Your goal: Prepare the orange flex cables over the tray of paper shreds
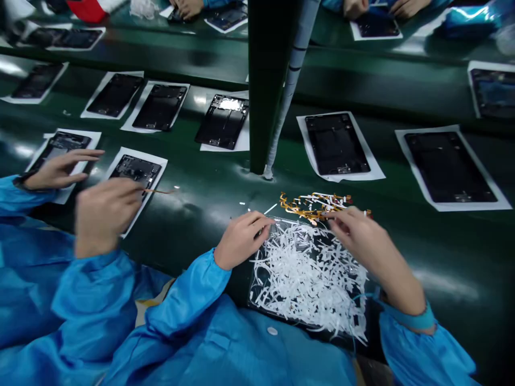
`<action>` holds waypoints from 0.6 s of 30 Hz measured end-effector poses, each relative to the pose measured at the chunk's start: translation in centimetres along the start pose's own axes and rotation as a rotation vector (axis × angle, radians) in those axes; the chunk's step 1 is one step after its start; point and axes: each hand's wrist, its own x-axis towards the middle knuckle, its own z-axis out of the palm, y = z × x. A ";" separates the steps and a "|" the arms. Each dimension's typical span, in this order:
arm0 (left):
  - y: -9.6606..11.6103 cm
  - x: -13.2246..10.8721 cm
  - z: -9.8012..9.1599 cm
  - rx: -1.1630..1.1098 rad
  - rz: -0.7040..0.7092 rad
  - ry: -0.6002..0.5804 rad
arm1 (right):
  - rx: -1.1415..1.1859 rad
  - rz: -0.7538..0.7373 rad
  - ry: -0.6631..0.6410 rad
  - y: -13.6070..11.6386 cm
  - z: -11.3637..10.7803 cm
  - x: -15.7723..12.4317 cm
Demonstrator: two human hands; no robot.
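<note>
My left hand (246,238) is at the upper left corner of a shallow tray (257,306), thumb and forefinger pinched together. Whatever lies between those fingertips is too small to make out. White paper-like strips (309,273) fill the tray in a tangled heap. Just beyond its far edge lies a pile of orange flex cables (298,209), some with white strips on them. At the right of this pile, my right hand (358,230) has its fingers closed on the dark end of what looks like a flex cable. A blue band circles my right wrist.
A green post (265,86) with a wrapped pipe (292,80) rises ahead. Black device housings (338,145) on white sheets line the green bench (209,187). At left, a co-worker's blurred hand (107,214) holds a thin strip. Other people's hands (189,8) work across the bench.
</note>
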 end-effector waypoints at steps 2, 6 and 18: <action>-0.2 0.1 0.0 0.005 -0.002 -0.001 | -0.122 0.061 0.098 1.8 -0.8 -0.3; -0.4 0.4 0.4 0.021 -0.015 0.009 | -0.078 0.037 0.045 4.6 -1.1 -0.5; 1.0 2.4 2.7 0.116 0.088 -0.058 | 0.159 0.053 0.060 9.3 2.5 1.5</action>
